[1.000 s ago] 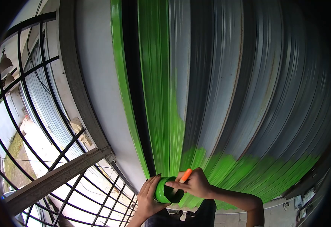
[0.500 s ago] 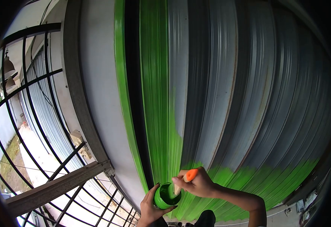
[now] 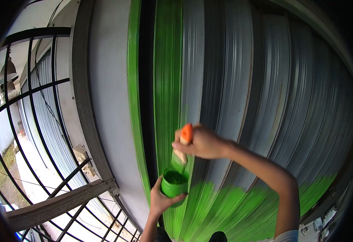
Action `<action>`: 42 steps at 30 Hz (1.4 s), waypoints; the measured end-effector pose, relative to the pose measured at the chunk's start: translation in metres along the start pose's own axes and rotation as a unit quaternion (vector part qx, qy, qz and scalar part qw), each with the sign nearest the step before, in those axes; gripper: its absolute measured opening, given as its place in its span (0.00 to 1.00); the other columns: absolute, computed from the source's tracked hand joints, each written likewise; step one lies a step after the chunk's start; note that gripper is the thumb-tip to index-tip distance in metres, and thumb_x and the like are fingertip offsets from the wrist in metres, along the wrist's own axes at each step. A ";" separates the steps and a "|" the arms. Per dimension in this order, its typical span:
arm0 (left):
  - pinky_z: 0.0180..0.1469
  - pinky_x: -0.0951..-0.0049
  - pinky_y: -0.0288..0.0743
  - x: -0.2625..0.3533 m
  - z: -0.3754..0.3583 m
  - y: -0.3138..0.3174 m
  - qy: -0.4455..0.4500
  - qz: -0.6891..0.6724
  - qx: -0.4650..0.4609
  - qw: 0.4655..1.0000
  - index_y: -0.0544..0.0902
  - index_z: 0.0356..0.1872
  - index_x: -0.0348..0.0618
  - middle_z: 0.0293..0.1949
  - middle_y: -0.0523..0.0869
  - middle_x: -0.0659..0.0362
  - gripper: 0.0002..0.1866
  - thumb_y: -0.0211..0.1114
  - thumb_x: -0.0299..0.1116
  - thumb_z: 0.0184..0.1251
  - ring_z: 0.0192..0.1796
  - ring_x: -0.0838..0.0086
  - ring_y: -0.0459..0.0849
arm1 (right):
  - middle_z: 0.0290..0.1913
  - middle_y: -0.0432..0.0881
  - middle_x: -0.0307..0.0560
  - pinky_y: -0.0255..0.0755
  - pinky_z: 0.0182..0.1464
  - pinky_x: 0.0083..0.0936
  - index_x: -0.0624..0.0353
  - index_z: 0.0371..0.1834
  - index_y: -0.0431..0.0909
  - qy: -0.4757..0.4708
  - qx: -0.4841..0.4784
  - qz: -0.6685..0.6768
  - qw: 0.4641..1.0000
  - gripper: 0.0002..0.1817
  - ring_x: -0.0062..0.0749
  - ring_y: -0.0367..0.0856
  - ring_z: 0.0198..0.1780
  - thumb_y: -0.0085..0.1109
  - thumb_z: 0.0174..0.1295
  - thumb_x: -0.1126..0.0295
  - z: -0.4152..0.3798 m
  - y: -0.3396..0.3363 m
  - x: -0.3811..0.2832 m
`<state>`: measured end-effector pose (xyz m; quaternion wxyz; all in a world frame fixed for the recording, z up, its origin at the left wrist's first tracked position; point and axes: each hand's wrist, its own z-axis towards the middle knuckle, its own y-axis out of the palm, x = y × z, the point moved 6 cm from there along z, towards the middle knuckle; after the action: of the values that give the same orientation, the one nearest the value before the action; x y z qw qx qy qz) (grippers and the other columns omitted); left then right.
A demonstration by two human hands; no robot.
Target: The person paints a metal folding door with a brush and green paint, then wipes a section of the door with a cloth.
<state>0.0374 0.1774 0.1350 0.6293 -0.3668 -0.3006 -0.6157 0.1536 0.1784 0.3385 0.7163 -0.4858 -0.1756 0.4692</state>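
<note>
My left hand [image 3: 164, 198] is wrapped round a green paint can [image 3: 174, 188], held upright with its open top showing green paint. Just above the can, my right hand [image 3: 202, 142] grips a paintbrush [image 3: 179, 156] by its handle, whose end is orange. The brush points down, and its green-coated bristles are at the can's mouth. Behind both hands stands a corrugated metal shutter [image 3: 237, 72]. Its left strips and lower part are green, while the upper middle and right are grey.
A black metal grille [image 3: 30, 92] with a grey frame [image 3: 84, 101] is at the left, with a yard beyond it. A white wall strip [image 3: 110, 80] lies between frame and shutter. Dark shapes of my legs or feet [image 3: 218, 237] show at the bottom.
My right hand has risen and lifted the brush from inside the can to its mouth. The can and my left hand are slightly higher in view, and the view has shifted a little.
</note>
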 end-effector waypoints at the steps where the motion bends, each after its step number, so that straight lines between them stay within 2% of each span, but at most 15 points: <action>1: 0.51 0.68 0.76 0.000 0.010 0.000 -0.008 -0.031 0.000 0.999 0.70 0.55 0.26 0.44 0.83 0.48 0.46 0.81 0.43 0.32 0.46 0.67 0.83 | 0.16 0.72 0.40 0.69 0.27 0.24 0.58 0.23 0.73 0.010 -0.013 -0.014 1.000 0.16 0.23 0.74 0.20 0.52 0.65 0.60 0.013 -0.012 -0.002; 7: 0.50 0.68 0.77 -0.002 0.043 -0.003 0.025 -0.001 0.032 0.999 0.73 0.52 0.28 0.43 0.84 0.49 0.43 0.81 0.44 0.33 0.45 0.67 0.84 | 0.15 0.77 0.39 0.71 0.25 0.20 0.59 0.24 0.73 -0.012 0.053 -0.071 0.996 0.14 0.21 0.76 0.18 0.54 0.63 0.63 0.083 -0.065 0.027; 10: 0.50 0.69 0.77 0.002 0.043 -0.002 0.046 -0.008 0.038 0.998 0.73 0.51 0.28 0.42 0.84 0.50 0.42 0.81 0.44 0.34 0.45 0.67 0.84 | 0.13 0.76 0.39 0.71 0.24 0.22 0.59 0.20 0.72 0.012 -0.035 -0.181 0.983 0.14 0.21 0.77 0.18 0.52 0.62 0.65 0.104 -0.055 0.056; 13: 0.50 0.69 0.77 0.004 0.037 -0.002 0.035 -0.033 0.030 0.998 0.74 0.51 0.29 0.42 0.84 0.50 0.41 0.81 0.44 0.34 0.45 0.67 0.84 | 0.11 0.74 0.39 0.71 0.23 0.23 0.58 0.17 0.70 0.051 -0.075 -0.170 0.981 0.16 0.21 0.77 0.17 0.52 0.61 0.65 0.106 -0.030 0.077; 14: 0.50 0.69 0.77 0.004 0.035 -0.003 0.033 -0.031 0.026 0.999 0.74 0.51 0.29 0.42 0.84 0.50 0.41 0.81 0.43 0.34 0.44 0.67 0.84 | 0.10 0.72 0.41 0.71 0.23 0.25 0.59 0.15 0.70 0.060 -0.097 -0.261 0.959 0.15 0.25 0.76 0.16 0.53 0.59 0.66 0.110 -0.020 0.085; 18: 0.50 0.69 0.77 -0.002 0.021 -0.006 0.019 -0.031 0.016 0.999 0.73 0.51 0.29 0.42 0.84 0.50 0.41 0.81 0.43 0.34 0.45 0.67 0.84 | 0.14 0.71 0.45 0.74 0.25 0.31 0.62 0.20 0.74 0.011 -0.112 -0.368 0.923 0.09 0.31 0.73 0.16 0.55 0.54 0.71 0.133 -0.032 0.061; 23: 0.52 0.68 0.76 -0.008 -0.002 -0.012 -0.005 -0.008 0.008 1.000 0.72 0.52 0.27 0.43 0.83 0.49 0.44 0.81 0.44 0.33 0.47 0.67 0.83 | 0.20 0.78 0.47 0.78 0.29 0.33 0.59 0.25 0.81 -0.092 -0.050 -0.555 0.826 0.06 0.36 0.81 0.26 0.59 0.52 0.69 0.183 -0.071 0.027; 26: 0.53 0.68 0.76 -0.016 -0.014 -0.013 -0.017 -0.010 0.005 1.000 0.70 0.54 0.27 0.44 0.83 0.49 0.47 0.82 0.45 0.32 0.48 0.67 0.83 | 0.24 0.81 0.47 0.79 0.31 0.33 0.56 0.23 0.82 -0.082 -0.076 -0.607 0.787 0.06 0.37 0.83 0.29 0.59 0.50 0.68 0.183 -0.053 0.024; 29: 0.53 0.68 0.76 -0.007 -0.028 -0.015 -0.012 -0.001 0.002 1.000 0.69 0.56 0.27 0.44 0.83 0.49 0.48 0.82 0.45 0.32 0.48 0.67 0.83 | 0.22 0.82 0.42 0.77 0.29 0.31 0.53 0.15 0.80 -0.175 -0.094 -0.608 0.769 0.07 0.35 0.83 0.28 0.58 0.48 0.70 0.147 0.027 0.065; 32: 0.54 0.68 0.75 -0.005 -0.044 -0.017 -0.034 -0.004 -0.007 0.999 0.69 0.57 0.28 0.45 0.83 0.50 0.48 0.81 0.45 0.32 0.49 0.67 0.83 | 0.21 0.82 0.41 0.75 0.26 0.29 0.53 0.13 0.79 -0.197 -0.157 -0.524 0.814 0.07 0.33 0.83 0.27 0.59 0.46 0.70 0.097 0.113 0.092; 34: 0.54 0.68 0.75 -0.005 -0.056 -0.018 -0.043 0.001 -0.014 0.999 0.69 0.57 0.27 0.44 0.84 0.50 0.48 0.81 0.44 0.33 0.48 0.68 0.83 | 0.21 0.81 0.39 0.74 0.24 0.28 0.51 0.12 0.78 -0.199 -0.212 -0.509 0.810 0.07 0.32 0.83 0.26 0.60 0.45 0.68 0.065 0.164 0.104; 35: 0.54 0.68 0.75 -0.006 -0.059 -0.019 -0.046 -0.003 -0.018 0.999 0.69 0.57 0.27 0.44 0.84 0.50 0.48 0.81 0.44 0.33 0.48 0.69 0.83 | 0.20 0.81 0.40 0.74 0.23 0.27 0.52 0.11 0.78 -0.202 -0.221 -0.505 0.810 0.08 0.31 0.82 0.25 0.60 0.44 0.68 0.053 0.188 0.115; 36: 0.54 0.68 0.75 -0.007 -0.064 -0.019 -0.052 -0.008 -0.022 0.998 0.69 0.57 0.27 0.44 0.84 0.50 0.48 0.81 0.44 0.33 0.48 0.69 0.83 | 0.20 0.81 0.43 0.74 0.22 0.29 0.54 0.14 0.78 -0.188 -0.233 -0.463 0.834 0.06 0.34 0.82 0.24 0.60 0.45 0.68 0.046 0.195 0.111; 40: 0.54 0.69 0.75 -0.005 -0.074 -0.020 -0.061 -0.001 -0.034 0.998 0.69 0.57 0.28 0.44 0.84 0.51 0.48 0.82 0.44 0.33 0.48 0.70 0.83 | 0.18 0.78 0.48 0.76 0.24 0.32 0.59 0.21 0.79 -0.086 -0.234 -0.349 0.903 0.05 0.39 0.81 0.23 0.57 0.47 0.70 0.057 0.168 0.106; 42: 0.54 0.70 0.75 -0.009 -0.076 -0.017 -0.067 -0.015 -0.039 0.997 0.70 0.56 0.28 0.44 0.84 0.51 0.47 0.82 0.43 0.33 0.48 0.70 0.83 | 0.17 0.76 0.46 0.76 0.25 0.32 0.60 0.17 0.76 -0.038 -0.217 -0.340 0.914 0.07 0.35 0.79 0.22 0.56 0.45 0.69 0.077 0.125 0.115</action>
<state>0.0146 0.1201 0.0873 0.5839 -0.4271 -0.3231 -0.6101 0.0941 0.3273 0.2432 0.7025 -0.5219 -0.4544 0.1661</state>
